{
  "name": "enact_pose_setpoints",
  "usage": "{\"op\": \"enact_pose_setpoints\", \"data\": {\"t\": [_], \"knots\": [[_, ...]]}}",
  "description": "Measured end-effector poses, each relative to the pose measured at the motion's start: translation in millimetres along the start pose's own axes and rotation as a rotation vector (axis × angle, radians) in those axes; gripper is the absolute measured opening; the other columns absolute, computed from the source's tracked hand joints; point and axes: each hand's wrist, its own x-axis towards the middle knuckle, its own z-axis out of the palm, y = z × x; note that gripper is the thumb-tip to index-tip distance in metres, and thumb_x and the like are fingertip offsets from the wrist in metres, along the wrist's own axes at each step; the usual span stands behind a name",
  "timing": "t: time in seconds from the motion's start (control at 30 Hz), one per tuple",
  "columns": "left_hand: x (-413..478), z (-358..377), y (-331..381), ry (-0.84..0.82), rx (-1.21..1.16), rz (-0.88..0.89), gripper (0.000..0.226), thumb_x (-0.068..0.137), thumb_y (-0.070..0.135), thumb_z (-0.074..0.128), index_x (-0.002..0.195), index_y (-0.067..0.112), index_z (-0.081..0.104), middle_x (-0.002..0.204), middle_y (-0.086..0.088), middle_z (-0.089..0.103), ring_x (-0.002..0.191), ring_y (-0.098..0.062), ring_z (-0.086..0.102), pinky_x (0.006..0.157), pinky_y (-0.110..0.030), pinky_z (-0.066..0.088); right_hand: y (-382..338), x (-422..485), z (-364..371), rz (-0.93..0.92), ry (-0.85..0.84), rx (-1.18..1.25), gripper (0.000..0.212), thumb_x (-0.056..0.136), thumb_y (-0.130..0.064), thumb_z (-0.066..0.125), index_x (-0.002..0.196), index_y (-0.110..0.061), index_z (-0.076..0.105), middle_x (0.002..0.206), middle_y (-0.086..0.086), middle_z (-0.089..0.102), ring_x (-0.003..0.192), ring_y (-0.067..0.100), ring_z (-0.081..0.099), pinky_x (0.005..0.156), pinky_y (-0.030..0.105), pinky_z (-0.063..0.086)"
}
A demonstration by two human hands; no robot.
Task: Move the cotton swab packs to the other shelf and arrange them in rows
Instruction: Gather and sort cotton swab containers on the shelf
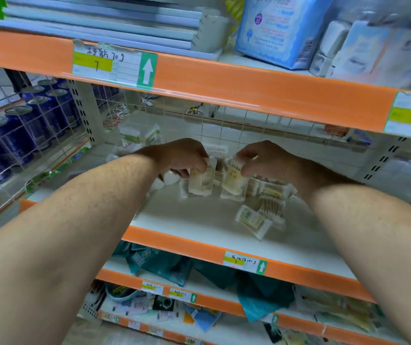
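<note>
Both my arms reach into the middle white shelf (199, 220) with the orange front edge. My left hand (184, 155) pinches the top of a clear cotton swab pack (200, 183), which hangs upright. Beside it, my right hand (261, 158) grips a second cotton swab pack (234, 180) by its top, also upright. Several more swab packs (271, 192) lie in a loose heap on the shelf under and to the right of my hands. One pack (253, 220) lies apart nearer the front edge. Other small packs (139, 138) rest at the back left.
A wire grid (224, 128) closes the back of the shelf. Blue cans (25, 125) stand behind a grid at left. The shelf above holds flat boxes (99, 21) and blue packages (279, 28). Lower shelves hold teal packets (162, 262).
</note>
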Motion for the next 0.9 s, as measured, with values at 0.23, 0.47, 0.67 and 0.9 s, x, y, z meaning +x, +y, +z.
{"op": "enact_pose_setpoints", "data": {"t": [0.23,0.47,0.67,0.9], "knots": [[4.7,5.0,27.5,-0.009,0.172,0.207,0.033,0.082,0.009,0.072,0.111,0.018,0.059,0.101,0.001,0.060,0.080,-0.011,0.059,0.058,-0.018,0.043,2.3,-28.9,-4.5,0.124,0.118,-0.183,0.020,0.073,-0.018,0.072,0.092,-0.011,0.067,0.091,0.007,0.066,0.081,0.021,0.061,0.068,0.034,0.050],[12.2,45.7,63.6,-0.071,0.319,0.415,0.044,0.070,0.012,0.078,0.112,0.018,0.066,0.106,0.001,0.063,0.093,-0.016,0.056,0.070,-0.027,0.045,15.4,-91.5,-7.1,0.301,0.134,-0.204,0.035,0.076,-0.027,0.074,0.110,-0.021,0.067,0.093,-0.007,0.056,0.086,0.015,0.055,0.067,0.025,0.042],[7.4,108.6,134.0,-0.189,0.301,0.588,0.041,0.067,0.013,0.081,0.104,0.024,0.067,0.102,0.005,0.064,0.094,-0.015,0.058,0.065,-0.024,0.042,56.0,-177.6,-27.6,0.487,0.252,-0.257,0.019,0.072,-0.029,0.071,0.088,-0.021,0.071,0.093,0.002,0.070,0.088,0.023,0.064,0.063,0.029,0.052],[-22.1,210.3,250.0,-0.287,0.369,0.776,0.031,0.066,0.016,0.082,0.092,0.025,0.066,0.086,0.006,0.064,0.077,-0.016,0.058,0.057,-0.023,0.039,124.3,-308.8,-57.7,0.703,0.475,-0.126,0.043,0.072,-0.021,0.076,0.111,-0.005,0.070,0.116,0.014,0.069,0.107,0.029,0.064,0.088,0.044,0.054]]}}
